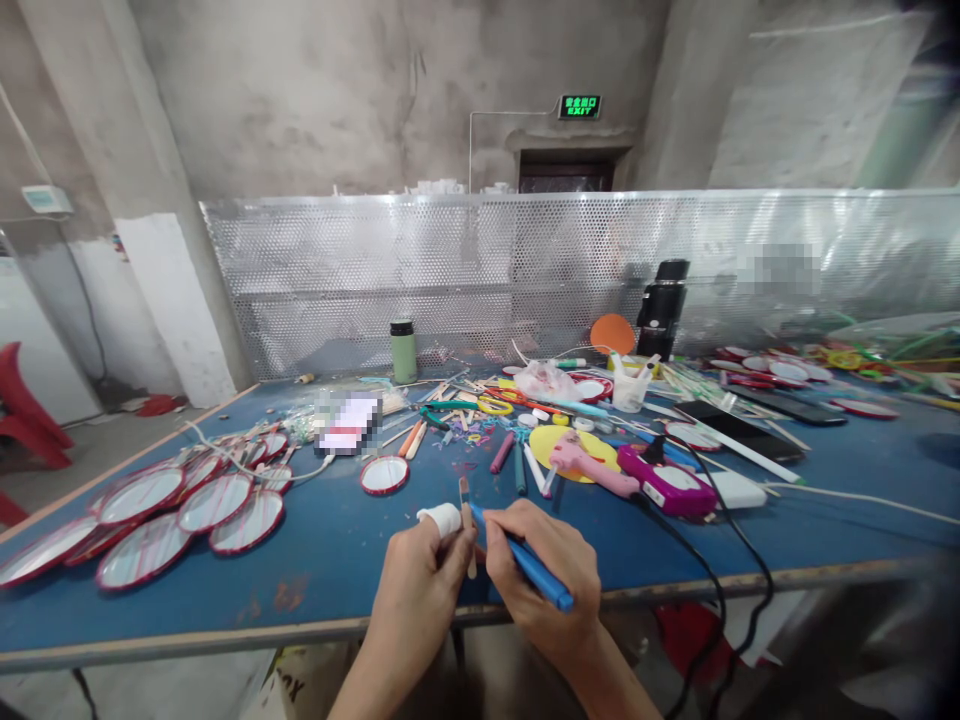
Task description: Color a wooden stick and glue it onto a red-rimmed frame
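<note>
My left hand [420, 575], with a white wrap on one fingertip, pinches a thin wooden stick [466, 510] held upright over the blue table [330, 560] near its front edge. My right hand [544, 575] is closed round a blue marker pen [529, 565], whose tip meets the stick. Both hands touch each other at the stick.
Several round red-rimmed fans [187, 510] lie at the left. A pink glue gun [589, 470] with a black cord, a magenta box [664, 485], pens, sticks, tape rolls, a green bottle [403, 350] and a black bottle [661, 310] crowd the middle and right. A perforated metal screen [525, 270] backs the table.
</note>
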A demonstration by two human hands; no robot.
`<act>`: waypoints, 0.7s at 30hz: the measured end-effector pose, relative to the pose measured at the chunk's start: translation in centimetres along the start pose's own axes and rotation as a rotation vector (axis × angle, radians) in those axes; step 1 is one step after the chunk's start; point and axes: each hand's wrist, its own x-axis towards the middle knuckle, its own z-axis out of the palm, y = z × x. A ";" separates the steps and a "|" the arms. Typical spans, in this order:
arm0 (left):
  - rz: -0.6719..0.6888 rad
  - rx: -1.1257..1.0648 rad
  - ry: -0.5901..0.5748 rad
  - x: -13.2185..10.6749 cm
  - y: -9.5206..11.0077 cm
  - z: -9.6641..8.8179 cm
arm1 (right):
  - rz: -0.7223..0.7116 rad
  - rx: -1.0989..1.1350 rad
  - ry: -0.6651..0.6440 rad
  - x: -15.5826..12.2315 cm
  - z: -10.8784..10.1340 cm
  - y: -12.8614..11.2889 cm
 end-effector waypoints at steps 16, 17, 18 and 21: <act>0.002 0.016 -0.002 0.0 -0.3 0.1 | -0.011 0.018 -0.005 -0.1 0.0 0.0; 0.005 0.020 -0.001 0.0 -0.3 0.1 | -0.010 0.007 0.001 -0.1 0.0 0.0; 0.007 0.021 0.000 0.0 -0.4 0.1 | -0.007 -0.005 0.007 -0.1 -0.1 0.0; 0.007 0.018 -0.001 0.0 -0.4 0.1 | -0.002 -0.013 0.011 -0.1 -0.1 0.0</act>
